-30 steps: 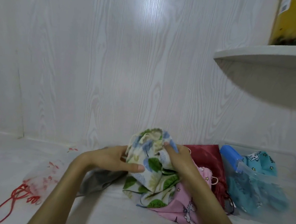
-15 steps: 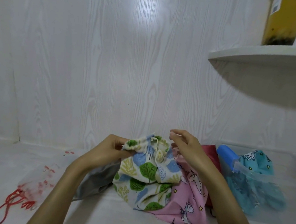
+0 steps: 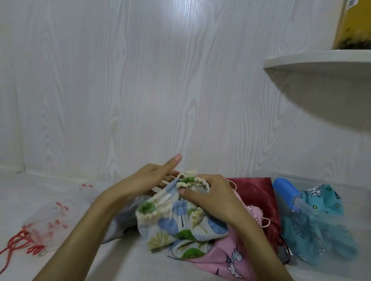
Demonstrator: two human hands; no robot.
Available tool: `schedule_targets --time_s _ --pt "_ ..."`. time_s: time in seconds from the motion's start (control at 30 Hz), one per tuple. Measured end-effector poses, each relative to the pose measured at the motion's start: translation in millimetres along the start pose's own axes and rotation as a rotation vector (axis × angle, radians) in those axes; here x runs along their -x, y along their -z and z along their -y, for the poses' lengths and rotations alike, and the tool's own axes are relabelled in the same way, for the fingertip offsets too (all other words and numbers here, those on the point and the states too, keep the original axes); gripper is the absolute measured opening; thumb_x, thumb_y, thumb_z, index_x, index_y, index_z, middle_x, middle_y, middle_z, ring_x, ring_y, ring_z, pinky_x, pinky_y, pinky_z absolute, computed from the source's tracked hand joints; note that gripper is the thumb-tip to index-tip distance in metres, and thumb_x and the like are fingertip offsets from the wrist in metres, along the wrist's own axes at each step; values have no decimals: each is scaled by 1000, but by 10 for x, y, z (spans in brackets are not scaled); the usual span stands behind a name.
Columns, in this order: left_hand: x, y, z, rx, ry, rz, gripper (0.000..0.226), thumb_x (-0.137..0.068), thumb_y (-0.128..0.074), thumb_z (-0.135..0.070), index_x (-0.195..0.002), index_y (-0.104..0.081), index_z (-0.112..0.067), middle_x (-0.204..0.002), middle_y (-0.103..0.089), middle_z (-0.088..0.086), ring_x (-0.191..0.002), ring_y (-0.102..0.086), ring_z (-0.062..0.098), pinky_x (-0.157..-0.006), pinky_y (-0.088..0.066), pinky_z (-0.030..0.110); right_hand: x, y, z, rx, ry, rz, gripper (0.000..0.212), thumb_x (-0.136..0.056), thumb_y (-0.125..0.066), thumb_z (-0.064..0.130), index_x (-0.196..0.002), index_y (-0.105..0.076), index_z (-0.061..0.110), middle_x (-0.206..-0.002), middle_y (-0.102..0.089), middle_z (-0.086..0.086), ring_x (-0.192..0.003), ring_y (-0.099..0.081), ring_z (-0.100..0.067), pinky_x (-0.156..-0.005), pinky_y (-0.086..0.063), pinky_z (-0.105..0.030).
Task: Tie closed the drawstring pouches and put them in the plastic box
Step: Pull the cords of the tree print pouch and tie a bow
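right hand (image 3: 207, 196) pinches the tree pouch (image 3: 175, 224) mouth gathered, likely steadying it, while left hand (image 3: 147, 181) hooks the cord (image 3: 179, 175), forefinger extended.

Home corner, white wood-grain wall (image 3: 118, 82), rounded shelf (image 3: 328, 60) with yellow bottle (image 3: 361, 23), fabric pouches heaped below

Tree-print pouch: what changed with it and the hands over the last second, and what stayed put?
The tree-print pouch went from being held up by its sides to sitting lower with its mouth gathered. The right hand shifted from the pouch's side to pinching the gathered rim; the left hand moved up to the cord at the mouth. The pink pouch, red pouch, teal pouch in the plastic box and the sheer pouch stayed put.
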State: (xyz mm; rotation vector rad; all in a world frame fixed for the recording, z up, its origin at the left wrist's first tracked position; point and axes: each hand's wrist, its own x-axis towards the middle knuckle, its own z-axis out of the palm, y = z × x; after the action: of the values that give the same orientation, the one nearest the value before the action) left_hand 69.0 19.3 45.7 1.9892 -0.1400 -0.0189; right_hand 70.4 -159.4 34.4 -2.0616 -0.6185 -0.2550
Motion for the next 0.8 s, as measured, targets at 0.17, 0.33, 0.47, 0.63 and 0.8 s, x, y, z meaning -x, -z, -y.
schedule_targets --time_s 0.17,0.33,0.47,0.63,0.8 --pt "-13 -62 36 -8 -22 -91 44 -89 -61 -36 -98 -72 6 -37 -32 -7 -31 -26 4 -35 -23 15 -17 -141 56 471 215 -336 54 -60 -82 45 -80 -36 24 -73 -45 11 -68 -42 -11 -55 -30 -22" --pt "-22 -45 53 197 6 -166 32 -89 -64 -24 -91 -74 6 -60 -64 13 -39 -53 7 -40 -43 14 -36 -163 28 655 418 -384 36 -65 -69 63 -67 -52 32 -71 -39 17 -73 -35 -7 -65 -22 -22" --pt "-8 -84 43 252 -13 -171 28 -90 -63 -24 -86 -74 2 -67 -71 10 -47 -62 7 -43 -45 13 -10 -152 -31 665 170 -226 33 -80 -62 57 -97 -72 31 -78 -46 12 -81 -43 -8 -67 -27 -24" --pt "-34 -40 64 427 -4 -209 34 -90 -62 -30 -89 -74 2 -87 -74 19 -70 -68 22 -62 -55 25 -62 -139 -15 -33 46 -377 6 -83 -70 28 -84 -75 26 -80 -66 5 -75 -62 -8 -65 -48 -17" --pt "-83 145 107 1091 -16 -165 23 -95 -52 -27 -84 -70 -18 -95 -74 -1 -81 -70 11 -70 -57 23 -124 262 34 -1159 -197 -261 25 -90 -52 29 -86 -71 14 -99 -73 -4 -100 -66 -16 -94 -51 -33"
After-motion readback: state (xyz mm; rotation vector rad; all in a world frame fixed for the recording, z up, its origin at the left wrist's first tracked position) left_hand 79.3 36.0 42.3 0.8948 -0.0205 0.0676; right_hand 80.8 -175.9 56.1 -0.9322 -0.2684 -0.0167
